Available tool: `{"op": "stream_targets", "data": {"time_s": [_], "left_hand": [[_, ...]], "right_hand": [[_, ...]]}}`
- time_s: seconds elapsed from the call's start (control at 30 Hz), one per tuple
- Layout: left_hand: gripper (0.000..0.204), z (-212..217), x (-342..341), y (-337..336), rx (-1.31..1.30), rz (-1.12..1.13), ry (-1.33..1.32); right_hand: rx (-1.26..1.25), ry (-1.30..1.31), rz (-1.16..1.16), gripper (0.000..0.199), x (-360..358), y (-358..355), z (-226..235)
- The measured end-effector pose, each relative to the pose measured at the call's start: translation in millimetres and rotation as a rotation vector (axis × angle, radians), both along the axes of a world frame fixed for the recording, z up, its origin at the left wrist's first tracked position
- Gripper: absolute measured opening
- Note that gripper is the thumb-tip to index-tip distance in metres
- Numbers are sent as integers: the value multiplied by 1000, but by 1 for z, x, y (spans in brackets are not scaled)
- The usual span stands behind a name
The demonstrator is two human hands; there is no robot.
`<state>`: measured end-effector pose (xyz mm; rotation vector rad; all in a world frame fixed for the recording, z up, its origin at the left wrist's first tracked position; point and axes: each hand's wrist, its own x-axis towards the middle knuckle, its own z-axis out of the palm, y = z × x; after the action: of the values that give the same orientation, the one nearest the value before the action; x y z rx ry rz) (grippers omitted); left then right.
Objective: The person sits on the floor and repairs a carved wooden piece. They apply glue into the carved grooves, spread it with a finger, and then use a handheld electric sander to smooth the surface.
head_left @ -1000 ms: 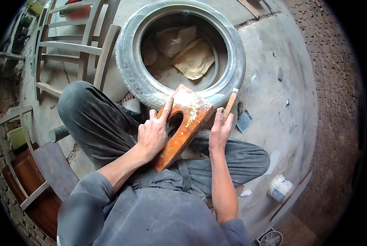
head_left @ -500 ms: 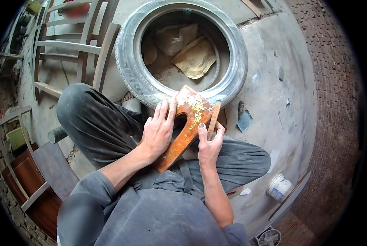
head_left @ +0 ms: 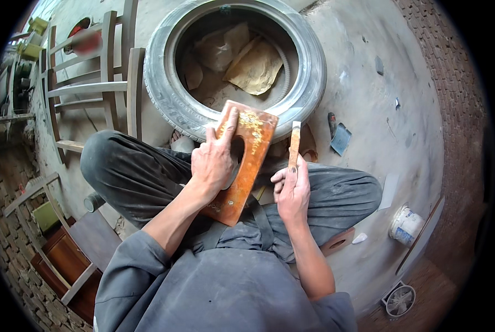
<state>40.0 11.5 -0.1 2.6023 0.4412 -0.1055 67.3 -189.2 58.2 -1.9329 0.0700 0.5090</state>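
Observation:
My left hand (head_left: 211, 160) grips an orange-brown wooden piece (head_left: 245, 177) by its left side, with the index finger stretched along its upper face. The piece is a flat block with a curved slot, tilted over my lap. Yellow, flaky patches cover its upper part, whose far end overlaps the near rim of a tyre (head_left: 170, 105). Right of the piece and apart from it, my right hand (head_left: 293, 191) pinches a narrow brown stick (head_left: 294, 146) with a pale tip, held upright. What the stick is made of cannot be made out.
Crumpled brown paper (head_left: 256, 69) lies inside the tyre. Wooden chair frames (head_left: 87, 88) stand at the far left. A small blue-grey sheet (head_left: 341, 139) lies right of the tyre. A white tub (head_left: 407, 224) is beyond my right knee, and a small fan (head_left: 399, 300) sits at lower right.
My right hand has drawn the stick away from the piece's right edge and turned its tip up. The piece has tipped more upright in my left hand. The view has shifted slightly.

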Motion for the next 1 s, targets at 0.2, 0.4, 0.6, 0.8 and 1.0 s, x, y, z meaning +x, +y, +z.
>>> {"op": "stream_targets", "data": {"time_s": [0.2, 0.4, 0.6, 0.8, 1.0], "left_hand": [[90, 3, -3, 7, -2, 24, 42], [89, 7, -3, 1, 72, -3, 74], [92, 6, 3, -4, 105, -23, 24], [96, 1, 3, -6, 147, -68, 25], [95, 4, 3, -8, 157, -88, 69]], "right_hand": [[-315, -401, 256, 63, -26, -9, 11], [-353, -320, 219, 63, -48, 3, 5], [-329, -319, 199, 60, -50, 4, 1], [-305, -350, 164, 53, -42, 4, -1], [-336, -385, 151, 55, -38, 0, -15]]}}
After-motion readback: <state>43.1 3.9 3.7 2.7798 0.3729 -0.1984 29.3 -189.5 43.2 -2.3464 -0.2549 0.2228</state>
